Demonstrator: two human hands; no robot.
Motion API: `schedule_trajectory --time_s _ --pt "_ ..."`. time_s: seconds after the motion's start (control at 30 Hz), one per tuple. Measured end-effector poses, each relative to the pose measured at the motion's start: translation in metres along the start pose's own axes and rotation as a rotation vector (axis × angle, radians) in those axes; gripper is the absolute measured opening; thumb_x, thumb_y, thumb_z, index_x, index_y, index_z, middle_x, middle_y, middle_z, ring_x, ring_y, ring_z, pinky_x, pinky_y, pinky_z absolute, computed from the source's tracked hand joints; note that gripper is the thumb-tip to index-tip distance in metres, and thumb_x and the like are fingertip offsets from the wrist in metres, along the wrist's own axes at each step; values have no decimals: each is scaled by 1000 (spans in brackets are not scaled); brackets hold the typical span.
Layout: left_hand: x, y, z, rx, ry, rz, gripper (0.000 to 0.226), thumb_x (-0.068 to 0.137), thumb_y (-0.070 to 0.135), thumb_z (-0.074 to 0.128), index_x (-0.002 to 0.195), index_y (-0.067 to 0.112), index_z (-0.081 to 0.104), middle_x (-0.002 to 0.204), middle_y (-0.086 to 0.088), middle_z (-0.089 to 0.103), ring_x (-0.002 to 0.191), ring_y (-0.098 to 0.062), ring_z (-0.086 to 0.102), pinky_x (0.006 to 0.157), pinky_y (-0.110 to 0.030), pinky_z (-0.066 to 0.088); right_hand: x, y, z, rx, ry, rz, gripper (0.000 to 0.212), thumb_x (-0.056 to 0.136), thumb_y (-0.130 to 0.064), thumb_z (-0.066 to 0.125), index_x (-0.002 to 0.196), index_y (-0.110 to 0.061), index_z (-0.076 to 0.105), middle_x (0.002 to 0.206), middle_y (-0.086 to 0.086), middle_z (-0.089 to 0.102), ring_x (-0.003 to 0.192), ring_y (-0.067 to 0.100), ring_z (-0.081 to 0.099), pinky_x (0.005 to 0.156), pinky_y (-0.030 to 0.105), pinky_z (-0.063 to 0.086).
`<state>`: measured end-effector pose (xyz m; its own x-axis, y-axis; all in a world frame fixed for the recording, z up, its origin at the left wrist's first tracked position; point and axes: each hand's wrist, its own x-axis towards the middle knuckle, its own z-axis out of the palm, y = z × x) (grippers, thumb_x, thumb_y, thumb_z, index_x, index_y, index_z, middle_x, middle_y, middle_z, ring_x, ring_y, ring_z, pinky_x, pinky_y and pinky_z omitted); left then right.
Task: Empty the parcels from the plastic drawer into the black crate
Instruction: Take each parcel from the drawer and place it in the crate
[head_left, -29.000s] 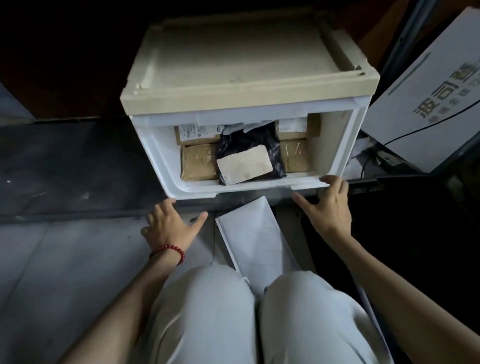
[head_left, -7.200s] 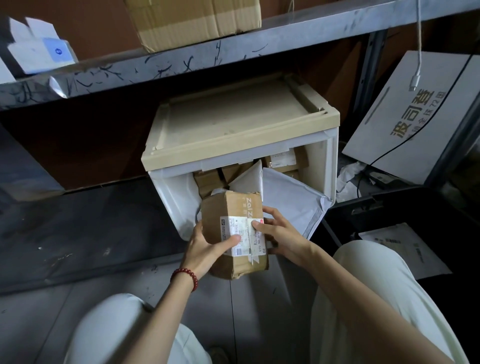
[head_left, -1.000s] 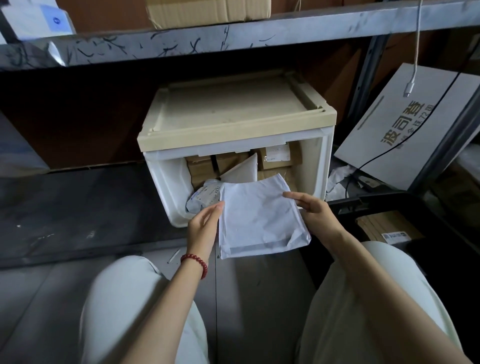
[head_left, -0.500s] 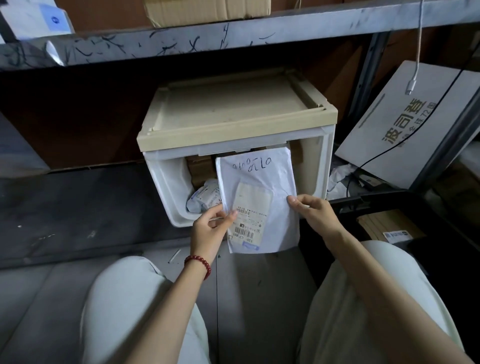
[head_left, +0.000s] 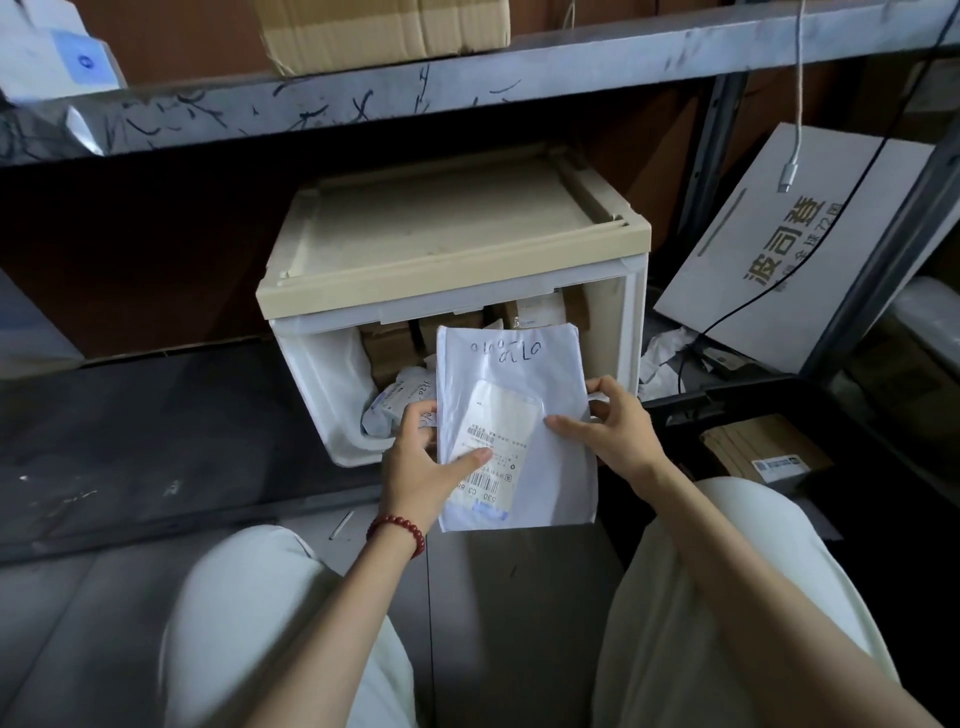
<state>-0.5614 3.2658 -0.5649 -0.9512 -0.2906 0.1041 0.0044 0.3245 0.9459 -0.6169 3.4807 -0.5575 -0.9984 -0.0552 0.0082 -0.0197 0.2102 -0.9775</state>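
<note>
Dim storeroom floor (head_left: 519, 597), under a steel shelf (head_left: 467, 83). Pinching a white mailer (head_left: 514, 374) by both side edges: grip of the left hand (head_left: 415, 467) clamped on the left edge with thumb across the label (head_left: 498, 431), grip of the right hand (head_left: 618, 431) clamped on the right edge. Holding it upright, label facing the camera, just in front of the drawer (head_left: 631, 322) mouth. Behind it, inside the drawer: brown parcels (head_left: 387, 348) at the back, a crumpled white packet (head_left: 400, 400) at front left. Right of the drawer: black crate (head_left: 753, 396), brown box (head_left: 748, 447) lying inside.
</note>
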Motion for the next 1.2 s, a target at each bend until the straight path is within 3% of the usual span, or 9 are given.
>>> schedule_trajectory --time_s 0.13,0.27,0.4,0.53,0.63,0.83,0.97,1.1,1.2 --pt "6 21 7 -37 -3 63 49 64 16 88 93 33 52 85 21 67 76 10 64 57 -11 50 -2 -12 -18 38 74 -63 38 72 -21 85 98 -13 58 101 -4 71 94 13 69 76 34 58" --pt "8 46 33 -44 -72 90 44 66 19 87 95 23 54 94 9 70 83 -2 68 70 -28 58 -8 -24 -53 67 141 -92 38 71 -22 85 96 -15 58 94 -9 72 82 7 70 61 21 56" --pt "13 83 75 -77 -139 178 40 69 13 85 94 23 54 96 5 71 85 -8 68 74 -30 57 -15 -31 -101 109 282 -111 38 71 -21 85 95 -14 56 103 1 72 95 20 69 78 42 58" --pt "20 119 128 -55 -248 260 38 75 12 79 104 19 54 100 0 67 86 -11 66 74 -29 57 -26 -30 -150 116 464 -113 33 73 -19 83 87 -24 54 94 -1 72 84 17 71 69 35 59" --pt "21 128 172 47 -334 320 42 76 11 78 111 13 56 104 -3 65 86 -14 61 76 -30 53 -36 -15 -180 127 611 -51 33 73 -16 83 87 -25 54 90 -4 70 78 10 68 68 31 57" --pt "11 105 246 312 -545 295 53 74 26 80 121 28 54 109 8 67 94 -11 62 81 -25 50 -55 51 -219 254 875 219 37 76 -15 80 102 -15 55 106 7 68 89 20 66 88 44 55" --pt "18 95 270 411 -683 285 64 74 21 81 130 27 49 96 16 60 79 -5 59 78 -24 49 -58 91 -225 290 914 340 39 78 -14 79 105 -15 51 109 10 66 95 25 66 88 46 54" --pt "38 82 286 440 -759 214 69 74 17 81 134 25 46 99 11 62 83 -11 63 90 -36 52 -47 121 -218 337 941 416 42 79 -13 78 106 -15 46 107 9 64 88 21 65 81 41 55" --pt "51 68 303 488 -769 212 67 74 18 81 132 23 49 106 6 61 95 -15 60 93 -29 48 -33 140 -209 341 973 486 44 79 -15 78 107 -16 43 109 9 62 96 25 64 88 45 54"
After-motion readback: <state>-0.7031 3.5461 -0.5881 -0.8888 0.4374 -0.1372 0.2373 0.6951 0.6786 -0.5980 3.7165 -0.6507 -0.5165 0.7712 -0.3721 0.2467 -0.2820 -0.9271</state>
